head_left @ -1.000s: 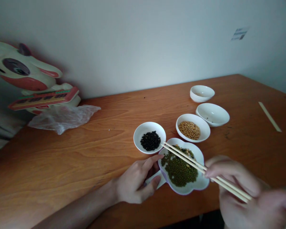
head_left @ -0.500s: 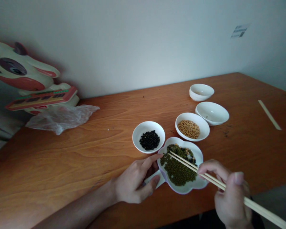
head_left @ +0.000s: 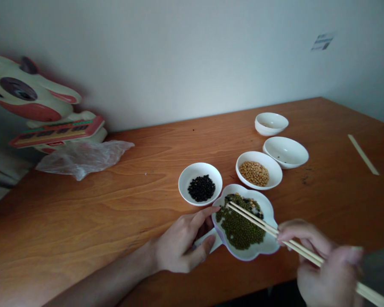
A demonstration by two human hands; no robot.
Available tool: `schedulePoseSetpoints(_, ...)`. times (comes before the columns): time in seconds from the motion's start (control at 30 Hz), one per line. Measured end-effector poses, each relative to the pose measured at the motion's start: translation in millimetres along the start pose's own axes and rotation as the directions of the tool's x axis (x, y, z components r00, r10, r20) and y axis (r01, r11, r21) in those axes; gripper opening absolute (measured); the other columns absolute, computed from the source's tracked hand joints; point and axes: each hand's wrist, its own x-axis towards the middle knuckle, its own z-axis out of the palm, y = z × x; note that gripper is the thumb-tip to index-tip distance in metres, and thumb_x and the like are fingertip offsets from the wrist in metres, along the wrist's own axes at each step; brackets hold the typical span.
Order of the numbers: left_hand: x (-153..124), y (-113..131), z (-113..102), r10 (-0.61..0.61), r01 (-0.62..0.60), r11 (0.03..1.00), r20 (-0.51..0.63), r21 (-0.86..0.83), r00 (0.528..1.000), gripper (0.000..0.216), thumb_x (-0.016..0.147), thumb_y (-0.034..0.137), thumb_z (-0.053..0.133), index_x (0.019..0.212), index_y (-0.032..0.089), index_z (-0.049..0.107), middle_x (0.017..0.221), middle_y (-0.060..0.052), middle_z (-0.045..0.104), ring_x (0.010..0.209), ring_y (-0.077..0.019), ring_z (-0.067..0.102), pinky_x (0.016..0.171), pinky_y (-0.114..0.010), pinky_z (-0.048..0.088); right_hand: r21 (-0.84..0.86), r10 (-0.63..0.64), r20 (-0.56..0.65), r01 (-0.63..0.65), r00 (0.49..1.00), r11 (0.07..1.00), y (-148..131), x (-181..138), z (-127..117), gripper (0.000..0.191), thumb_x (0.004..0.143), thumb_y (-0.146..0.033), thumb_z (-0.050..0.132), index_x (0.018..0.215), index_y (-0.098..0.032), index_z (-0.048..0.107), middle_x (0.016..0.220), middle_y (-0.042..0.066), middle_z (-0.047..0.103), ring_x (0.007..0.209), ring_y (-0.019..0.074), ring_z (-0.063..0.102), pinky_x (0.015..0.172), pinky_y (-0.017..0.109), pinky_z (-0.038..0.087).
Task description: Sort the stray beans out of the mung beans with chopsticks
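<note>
My left hand (head_left: 187, 241) grips a white, flower-shaped dish (head_left: 268, 209) by its short handle (head_left: 216, 243), index fingertip on the rim. In the dish lie many green mung beans (head_left: 243, 228), with some black and yellow beans mixed in along the far side. A pair of wooden chopsticks (head_left: 259, 221) is in my right hand (head_left: 323, 260), which is blurred. Their tips are close together over the beans at the dish's upper left; I cannot tell whether a bean is between them. Just beyond the dish stand a bowl of black beans (head_left: 201, 188) and a bowl of yellow soybeans (head_left: 254, 172).
Two more white bowls stand behind: one with a few dark specks (head_left: 286, 149), and a farther bowl (head_left: 271, 123). A pale strip (head_left: 363, 154) lies at the right. A cow-shaped toy keyboard (head_left: 57, 132) and a crumpled plastic bag (head_left: 86, 157) sit at the left, near the wall.
My right hand has shifted right, farther back along the chopsticks, while their tips stay at nearly the same spot over the beans. My left hand and the dish look unchanged.
</note>
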Motion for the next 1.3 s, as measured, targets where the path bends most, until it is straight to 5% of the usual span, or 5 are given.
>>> schedulePoseSetpoints(0.2,0,1,0,0.012,-0.012,1.0,-0.007,0.008,1.0,0.069,0.098,0.019,0.059,0.162,0.019,0.031,0.098,-0.006,0.066,0.068,-0.0137,0.058,0.058,-0.025,0.046,0.225,-0.068,-0.145,0.1,0.987,0.969,-35,9,15,0.076,0.106,-0.076,0.025,0.079,-0.031,0.081,0.076,0.005,0.069,0.082,0.0279,0.067,0.076,0.039,0.055)
schedulePoseSetpoints(0.37,0,1,0,0.009,-0.009,1.0,-0.013,0.021,1.0,0.071,0.098,0.019,0.059,0.163,0.017,0.03,0.099,-0.007,0.067,0.068,-0.0139,0.059,0.059,-0.025,0.047,0.063,-0.098,0.068,0.094,0.993,0.994,-54,23,39,0.08,0.105,-0.077,0.022,0.079,-0.027,0.079,0.082,0.008,0.075,0.079,0.0271,0.071,0.064,0.036,0.053)
schedulePoseSetpoints(0.53,1,1,-1,0.015,-0.015,1.0,-0.005,0.015,1.0,0.068,0.097,0.018,0.06,0.16,0.017,0.033,0.099,-0.007,0.066,0.067,-0.0134,0.058,0.059,-0.025,0.046,0.057,-0.056,-0.046,0.059,0.997,0.997,-33,15,19,0.082,0.105,-0.077,0.022,0.077,-0.026,0.079,0.079,0.007,0.076,0.079,0.0248,0.072,0.062,0.032,0.055)
schedulePoseSetpoints(0.7,0,0,0,0.012,-0.012,1.0,-0.004,0.004,1.0,0.071,0.097,0.018,0.059,0.162,0.018,0.03,0.099,-0.006,0.066,0.067,-0.0127,0.057,0.06,-0.026,0.047,-0.068,-0.096,0.032,0.098,0.995,0.993,-2,14,7,0.076,0.112,-0.063,0.024,0.075,-0.023,0.078,0.069,0.006,0.075,0.064,0.0196,0.07,0.053,0.028,0.051)
schedulePoseSetpoints(1.3,0,0,0,-0.01,0.01,1.0,-0.002,0.001,1.0,0.07,0.097,0.018,0.059,0.162,0.019,0.031,0.102,-0.006,0.065,0.071,-0.0139,0.059,0.064,-0.027,0.049,-0.077,0.005,0.114,0.004,0.993,0.997,7,6,14,0.076,0.112,-0.064,0.017,0.086,-0.024,0.076,0.075,0.005,0.075,0.07,0.019,0.071,0.057,0.025,0.054)
